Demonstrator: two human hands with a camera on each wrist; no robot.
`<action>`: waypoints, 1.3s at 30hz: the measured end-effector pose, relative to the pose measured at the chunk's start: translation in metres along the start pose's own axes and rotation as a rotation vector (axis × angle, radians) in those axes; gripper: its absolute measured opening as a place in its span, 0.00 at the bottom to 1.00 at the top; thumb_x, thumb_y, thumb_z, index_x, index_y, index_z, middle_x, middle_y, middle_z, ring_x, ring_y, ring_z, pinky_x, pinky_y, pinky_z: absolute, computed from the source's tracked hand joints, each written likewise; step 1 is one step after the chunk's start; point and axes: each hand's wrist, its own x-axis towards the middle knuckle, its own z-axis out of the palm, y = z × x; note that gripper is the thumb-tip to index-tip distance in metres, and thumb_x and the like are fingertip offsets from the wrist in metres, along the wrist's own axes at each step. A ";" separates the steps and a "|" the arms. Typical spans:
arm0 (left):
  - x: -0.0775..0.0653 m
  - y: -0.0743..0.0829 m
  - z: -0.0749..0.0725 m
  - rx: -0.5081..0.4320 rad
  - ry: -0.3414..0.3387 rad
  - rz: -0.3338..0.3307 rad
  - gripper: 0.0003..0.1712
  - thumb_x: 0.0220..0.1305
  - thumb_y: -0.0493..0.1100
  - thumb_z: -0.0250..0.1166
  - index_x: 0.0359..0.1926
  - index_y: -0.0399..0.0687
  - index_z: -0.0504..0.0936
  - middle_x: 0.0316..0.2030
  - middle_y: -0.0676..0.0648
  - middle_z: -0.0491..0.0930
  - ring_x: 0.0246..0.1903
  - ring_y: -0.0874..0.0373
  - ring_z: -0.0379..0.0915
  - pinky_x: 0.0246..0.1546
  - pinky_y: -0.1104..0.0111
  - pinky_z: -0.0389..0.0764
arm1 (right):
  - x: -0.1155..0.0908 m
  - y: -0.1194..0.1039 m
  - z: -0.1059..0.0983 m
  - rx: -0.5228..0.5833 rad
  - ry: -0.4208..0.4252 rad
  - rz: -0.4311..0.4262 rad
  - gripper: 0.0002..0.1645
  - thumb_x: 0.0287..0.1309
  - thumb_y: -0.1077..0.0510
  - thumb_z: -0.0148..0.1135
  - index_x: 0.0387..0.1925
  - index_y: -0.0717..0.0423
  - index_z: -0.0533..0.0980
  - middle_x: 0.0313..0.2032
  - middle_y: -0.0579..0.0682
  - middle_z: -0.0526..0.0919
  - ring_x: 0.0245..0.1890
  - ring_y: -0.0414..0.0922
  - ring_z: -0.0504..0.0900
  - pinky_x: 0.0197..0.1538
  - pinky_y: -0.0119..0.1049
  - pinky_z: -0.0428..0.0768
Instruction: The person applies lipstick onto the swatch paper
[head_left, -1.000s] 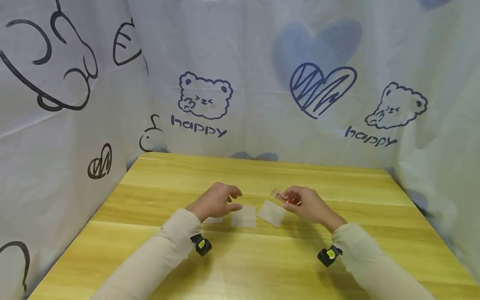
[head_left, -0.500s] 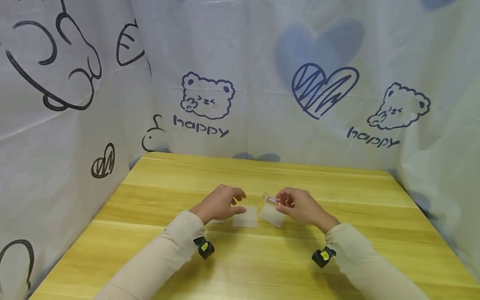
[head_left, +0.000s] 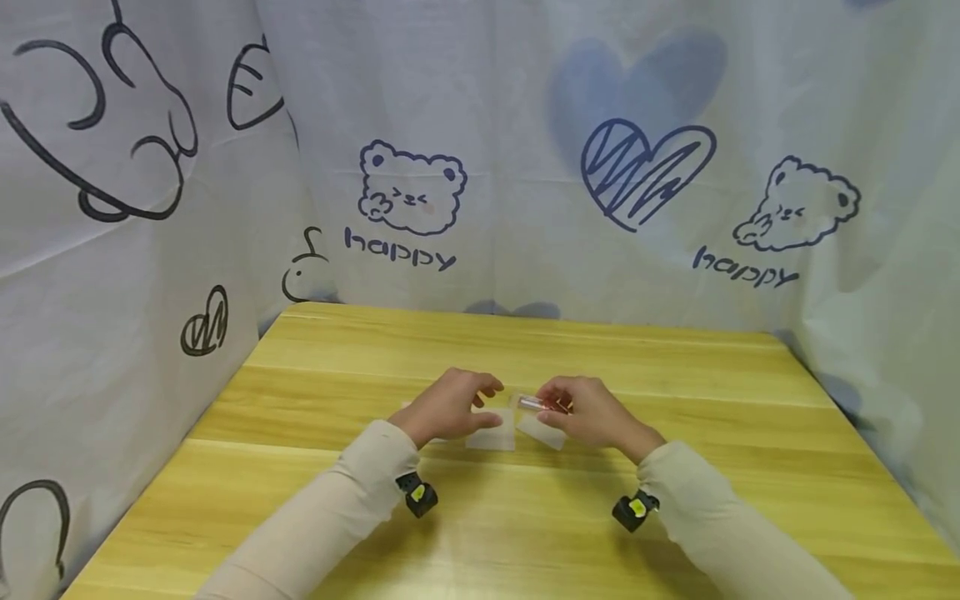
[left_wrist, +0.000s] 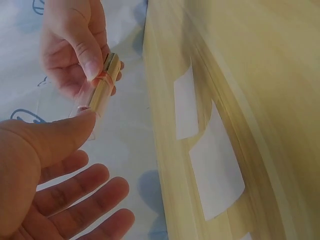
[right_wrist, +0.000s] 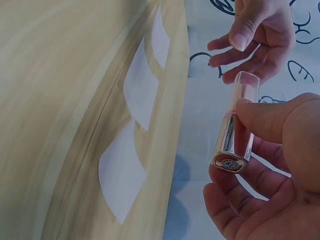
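Observation:
My right hand (head_left: 596,417) pinches a lipstick (right_wrist: 236,125) between thumb and fingers, above the table. Its tube has a clear end and a shiny gold base, with a round label on the bottom in the right wrist view. The clear end points toward my left hand (head_left: 453,406). That hand has relaxed, parted fingers and holds nothing. In the head view a small gap lies between its fingertips and the lipstick (head_left: 531,403). Under the hands lie a middle white paper square (head_left: 491,438) and a right one (head_left: 542,432). My left hand mostly hides another to the left.
The wooden table (head_left: 495,517) extends around the hands on every side. Behind it hangs a white curtain (head_left: 517,250) with bear and heart drawings, and more curtain closes off both sides. The paper squares (right_wrist: 122,175) lie in a row.
My right hand has moved left with the lipstick, bringing it closer to my left hand. The lipstick now lies nearer to level. My left hand has shifted slightly right.

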 end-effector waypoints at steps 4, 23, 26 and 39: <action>0.000 0.002 0.000 -0.001 -0.002 0.005 0.25 0.62 0.43 0.69 0.58 0.36 0.77 0.51 0.38 0.79 0.45 0.48 0.80 0.46 0.60 0.80 | 0.002 -0.004 0.001 -0.002 -0.006 -0.027 0.10 0.60 0.60 0.66 0.42 0.60 0.80 0.30 0.44 0.80 0.28 0.38 0.74 0.31 0.34 0.75; 0.000 0.007 0.009 0.042 0.002 0.059 0.15 0.61 0.43 0.70 0.47 0.41 0.83 0.38 0.46 0.83 0.30 0.60 0.78 0.32 0.68 0.79 | 0.003 -0.017 0.011 0.020 -0.038 -0.064 0.13 0.62 0.57 0.65 0.47 0.59 0.81 0.39 0.47 0.84 0.34 0.38 0.79 0.37 0.33 0.79; -0.001 0.006 0.012 0.058 0.003 0.066 0.13 0.62 0.44 0.69 0.45 0.43 0.83 0.37 0.48 0.83 0.31 0.61 0.78 0.33 0.68 0.79 | 0.001 -0.018 0.012 0.051 -0.044 -0.048 0.14 0.62 0.57 0.66 0.47 0.59 0.81 0.40 0.48 0.84 0.35 0.39 0.81 0.37 0.32 0.79; 0.003 0.008 0.012 0.048 0.006 0.076 0.12 0.61 0.44 0.70 0.43 0.43 0.84 0.36 0.49 0.84 0.31 0.63 0.77 0.32 0.71 0.77 | 0.000 -0.015 0.012 0.074 -0.015 -0.055 0.15 0.59 0.57 0.67 0.45 0.61 0.81 0.38 0.49 0.85 0.35 0.39 0.82 0.38 0.31 0.81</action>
